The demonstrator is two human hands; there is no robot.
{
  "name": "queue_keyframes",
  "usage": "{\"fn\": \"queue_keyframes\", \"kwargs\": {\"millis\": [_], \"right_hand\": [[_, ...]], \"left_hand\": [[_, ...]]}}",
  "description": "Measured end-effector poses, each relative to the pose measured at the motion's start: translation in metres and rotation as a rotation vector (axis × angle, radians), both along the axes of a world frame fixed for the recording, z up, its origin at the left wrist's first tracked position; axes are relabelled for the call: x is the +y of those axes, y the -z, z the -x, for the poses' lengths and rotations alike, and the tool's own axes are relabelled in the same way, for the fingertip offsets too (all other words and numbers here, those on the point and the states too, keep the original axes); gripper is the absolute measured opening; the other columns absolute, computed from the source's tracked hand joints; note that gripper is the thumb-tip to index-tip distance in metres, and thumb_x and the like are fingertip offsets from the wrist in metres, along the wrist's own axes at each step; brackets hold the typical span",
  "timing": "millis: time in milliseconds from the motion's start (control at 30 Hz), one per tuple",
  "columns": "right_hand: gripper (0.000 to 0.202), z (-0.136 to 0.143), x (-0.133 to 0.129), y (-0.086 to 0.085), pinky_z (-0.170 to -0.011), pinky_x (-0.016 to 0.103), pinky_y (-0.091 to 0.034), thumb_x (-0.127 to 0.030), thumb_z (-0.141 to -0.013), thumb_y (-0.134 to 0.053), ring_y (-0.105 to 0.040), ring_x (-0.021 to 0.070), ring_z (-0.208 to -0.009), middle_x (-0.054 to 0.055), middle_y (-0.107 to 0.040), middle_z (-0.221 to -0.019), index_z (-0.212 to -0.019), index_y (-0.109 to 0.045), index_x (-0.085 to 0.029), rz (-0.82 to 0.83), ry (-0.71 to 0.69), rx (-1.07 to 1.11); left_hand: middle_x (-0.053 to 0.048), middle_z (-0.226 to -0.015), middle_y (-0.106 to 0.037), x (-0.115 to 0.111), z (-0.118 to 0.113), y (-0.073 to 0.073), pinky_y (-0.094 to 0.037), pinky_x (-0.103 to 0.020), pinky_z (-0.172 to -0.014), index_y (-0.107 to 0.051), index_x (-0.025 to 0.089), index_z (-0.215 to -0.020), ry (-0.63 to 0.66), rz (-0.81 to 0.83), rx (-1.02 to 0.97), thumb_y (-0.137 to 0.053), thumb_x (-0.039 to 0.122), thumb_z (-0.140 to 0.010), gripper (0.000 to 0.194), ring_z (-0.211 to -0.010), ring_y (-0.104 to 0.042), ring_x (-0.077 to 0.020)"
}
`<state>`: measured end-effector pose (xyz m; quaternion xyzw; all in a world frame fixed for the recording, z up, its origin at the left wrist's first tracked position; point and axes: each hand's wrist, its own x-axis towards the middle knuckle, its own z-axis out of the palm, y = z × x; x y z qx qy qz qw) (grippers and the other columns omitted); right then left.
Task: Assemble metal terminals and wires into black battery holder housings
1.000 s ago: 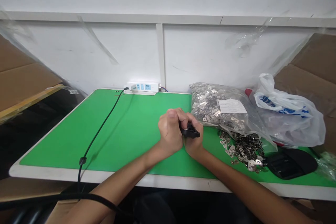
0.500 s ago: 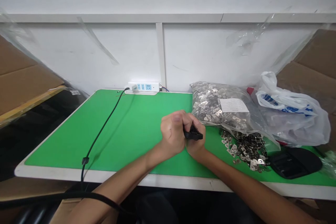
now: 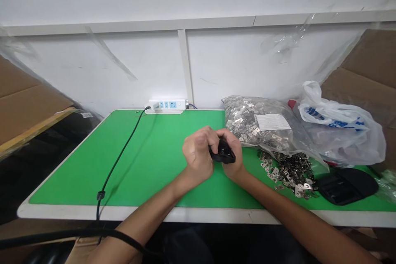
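Above the green mat, my left hand (image 3: 199,150) and my right hand (image 3: 233,152) are both closed around one small black plastic part (image 3: 224,154). Its hollow-looking end faces me; my fingers cover the rest, so its kind is unclear. To the right of my hands, a loose heap of small metal plates with holes (image 3: 292,173) lies on the mat. Behind that heap sits a clear plastic bag (image 3: 256,121) full of similar metal plates, with a white label on it. A black plastic piece with a rounded end (image 3: 348,185) rests right of the heap.
A white power strip (image 3: 168,105) stands at the mat's back edge, and a black cable (image 3: 123,148) runs from it over the table's front left edge. A white carrier bag (image 3: 343,132) lies at the right. Cardboard boxes (image 3: 31,95) flank the table (image 3: 139,161).
My hands have turned the black part a little, so more of its hollow end shows. The whole view has shifted slightly.
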<state>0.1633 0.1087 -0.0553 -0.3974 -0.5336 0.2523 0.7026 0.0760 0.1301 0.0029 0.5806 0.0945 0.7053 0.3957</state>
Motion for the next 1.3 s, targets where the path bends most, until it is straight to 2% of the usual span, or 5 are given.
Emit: {"fn": "queue_keyframes", "kwargs": {"millis": [300, 567, 900, 1133, 1300], "right_hand": [[0.047, -0.02, -0.002, -0.021, -0.08, 0.04, -0.047, -0.051, -0.102, -0.033, -0.06, 0.0237, -0.085, 0.006, -0.064, -0.086, -0.085, -0.066, -0.023, -0.046, 0.132, -0.078], [0.046, -0.011, -0.002, -0.012, -0.076, 0.036, -0.048, -0.049, -0.105, -0.032, -0.062, 0.0215, -0.082, 0.005, -0.068, -0.086, -0.089, -0.067, -0.023, -0.007, 0.098, -0.05], [0.043, -0.009, 0.001, -0.013, -0.073, 0.034, -0.049, -0.047, -0.105, -0.036, -0.06, 0.0197, -0.076, 0.004, -0.066, -0.08, -0.086, -0.065, -0.022, 0.035, 0.048, -0.051], [0.062, -0.009, 0.007, -0.011, -0.087, 0.038, -0.053, -0.07, -0.105, -0.034, -0.066, 0.0223, -0.086, 0.004, -0.073, -0.086, -0.08, -0.066, -0.023, 0.143, -0.158, 0.018], [0.066, -0.028, 0.016, -0.004, -0.084, 0.039, -0.054, -0.074, -0.105, -0.03, -0.071, 0.024, -0.088, 0.006, -0.075, -0.09, -0.103, -0.071, -0.023, 0.143, -0.019, -0.075]], "left_hand": [[0.0, -0.052, -0.052, -0.002, -0.003, 0.002, -0.045, -0.028, -0.058, -0.05, 0.018, -0.059, -0.027, -0.201, -0.009, -0.04, 0.054, -0.112, 0.065, -0.052, -0.053, -0.0111], [-0.001, -0.05, -0.054, -0.003, -0.004, -0.002, -0.043, -0.027, -0.056, -0.052, 0.018, -0.053, -0.034, -0.058, -0.02, -0.042, 0.063, -0.109, 0.072, -0.051, -0.054, -0.0116], [-0.001, -0.047, -0.045, -0.007, -0.003, -0.005, -0.042, -0.029, -0.057, -0.048, 0.02, -0.047, 0.086, 0.221, -0.044, -0.05, 0.066, -0.104, 0.074, -0.05, -0.048, -0.0131], [-0.001, -0.05, -0.047, 0.004, -0.003, -0.006, -0.044, -0.028, -0.06, -0.048, 0.02, -0.049, 0.135, 0.275, -0.065, -0.051, 0.07, -0.102, 0.073, -0.052, -0.047, -0.013], [-0.002, -0.057, -0.052, 0.014, 0.001, 0.008, -0.045, -0.029, -0.067, -0.049, 0.02, -0.052, 0.06, 0.256, 0.054, -0.049, 0.071, -0.102, 0.072, -0.06, -0.052, -0.0137]]}}
